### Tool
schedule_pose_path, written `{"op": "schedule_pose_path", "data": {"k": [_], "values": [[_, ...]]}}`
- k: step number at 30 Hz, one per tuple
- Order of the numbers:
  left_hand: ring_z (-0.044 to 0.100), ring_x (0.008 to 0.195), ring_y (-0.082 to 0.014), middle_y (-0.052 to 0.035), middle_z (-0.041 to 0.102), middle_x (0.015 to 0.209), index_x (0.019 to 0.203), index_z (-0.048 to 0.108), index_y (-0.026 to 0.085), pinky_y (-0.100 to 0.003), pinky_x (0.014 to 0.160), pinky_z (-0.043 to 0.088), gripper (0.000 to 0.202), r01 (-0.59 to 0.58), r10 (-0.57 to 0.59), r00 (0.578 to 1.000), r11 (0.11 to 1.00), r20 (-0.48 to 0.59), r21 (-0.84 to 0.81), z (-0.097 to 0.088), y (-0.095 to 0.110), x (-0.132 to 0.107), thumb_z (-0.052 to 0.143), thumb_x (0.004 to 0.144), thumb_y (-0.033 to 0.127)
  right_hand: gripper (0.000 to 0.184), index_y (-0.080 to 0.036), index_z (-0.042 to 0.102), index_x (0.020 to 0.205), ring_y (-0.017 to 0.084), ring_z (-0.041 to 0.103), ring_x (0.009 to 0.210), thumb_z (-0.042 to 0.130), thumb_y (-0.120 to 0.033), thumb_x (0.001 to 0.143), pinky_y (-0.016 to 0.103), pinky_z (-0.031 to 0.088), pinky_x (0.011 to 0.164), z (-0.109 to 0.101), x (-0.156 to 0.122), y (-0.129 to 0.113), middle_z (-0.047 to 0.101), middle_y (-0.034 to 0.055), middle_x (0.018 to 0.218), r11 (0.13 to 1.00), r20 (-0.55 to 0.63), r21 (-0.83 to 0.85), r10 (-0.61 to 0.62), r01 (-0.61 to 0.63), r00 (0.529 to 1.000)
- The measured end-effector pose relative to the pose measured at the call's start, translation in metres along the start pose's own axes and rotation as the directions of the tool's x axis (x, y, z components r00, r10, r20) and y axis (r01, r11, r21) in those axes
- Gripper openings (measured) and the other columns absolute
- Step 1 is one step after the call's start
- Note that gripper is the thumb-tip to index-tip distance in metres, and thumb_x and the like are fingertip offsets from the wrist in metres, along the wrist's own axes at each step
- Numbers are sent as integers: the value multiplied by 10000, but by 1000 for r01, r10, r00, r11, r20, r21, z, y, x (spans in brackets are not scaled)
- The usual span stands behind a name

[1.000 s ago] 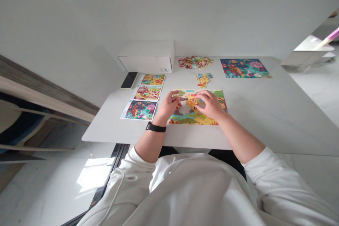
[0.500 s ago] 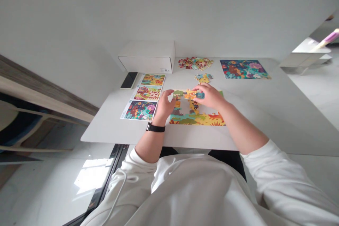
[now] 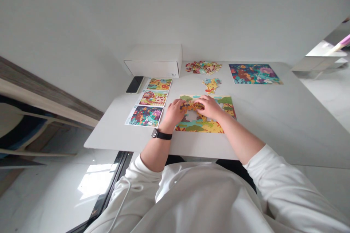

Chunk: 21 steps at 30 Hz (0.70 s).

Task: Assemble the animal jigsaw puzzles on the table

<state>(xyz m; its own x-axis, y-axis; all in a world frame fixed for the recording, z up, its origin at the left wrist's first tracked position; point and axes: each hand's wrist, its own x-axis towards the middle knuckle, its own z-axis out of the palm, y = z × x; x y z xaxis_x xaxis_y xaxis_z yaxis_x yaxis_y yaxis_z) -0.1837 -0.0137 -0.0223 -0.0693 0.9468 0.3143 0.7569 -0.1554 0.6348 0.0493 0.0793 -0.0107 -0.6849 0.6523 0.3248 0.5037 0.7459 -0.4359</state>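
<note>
A partly built yellow and green jigsaw puzzle (image 3: 218,125) lies flat on the white table (image 3: 273,123) in front of me. My left hand (image 3: 173,114) rests on its left side, fingers curled. My right hand (image 3: 210,106) lies over the middle of it, fingers bent down. Between both sets of fingertips is an orange puzzle piece (image 3: 190,106), held against the puzzle's upper middle. A white gap (image 3: 193,115) in the puzzle shows just below the hands. A black watch (image 3: 161,135) is on my left wrist.
A small heap of loose pieces (image 3: 211,83) lies beyond the puzzle, a bigger heap (image 3: 203,67) behind it. A finished dark blue puzzle (image 3: 253,74) sits far right. Three picture cards (image 3: 150,101), a phone (image 3: 135,84) and a white box (image 3: 154,61) are at left.
My right hand, which had lifted an orange piece over the puzzle's top edge, has come back down to the upper middle. My left hand has moved in to meet it at the piece.
</note>
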Motion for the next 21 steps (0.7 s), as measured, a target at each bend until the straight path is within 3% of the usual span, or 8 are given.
{"op": "schedule_pose_path", "data": {"k": [10, 21], "values": [[648, 1394, -249, -82, 705, 1449, 1300, 762, 257, -413, 1265, 474, 436, -33, 15, 995, 983, 101, 183, -4, 7, -1, 625, 919, 98, 339, -291, 827, 1230, 312, 662, 1243, 809, -275, 892, 483, 501, 1148, 6, -1, -1, 728, 97, 1285, 999, 48, -51, 20, -18, 999], [662, 1379, -260, -91, 705, 1469, 1323, 784, 236, -415, 1272, 470, 444, -33, 12, 993, 982, 114, 185, -4, 8, -1, 623, 933, 99, 351, -293, 810, 1279, 314, 653, 1226, 783, -288, 930, 477, 493, 1140, 5, 0, -3, 728, 93, 1306, 995, 95, -98, 38, -29, 995]]}}
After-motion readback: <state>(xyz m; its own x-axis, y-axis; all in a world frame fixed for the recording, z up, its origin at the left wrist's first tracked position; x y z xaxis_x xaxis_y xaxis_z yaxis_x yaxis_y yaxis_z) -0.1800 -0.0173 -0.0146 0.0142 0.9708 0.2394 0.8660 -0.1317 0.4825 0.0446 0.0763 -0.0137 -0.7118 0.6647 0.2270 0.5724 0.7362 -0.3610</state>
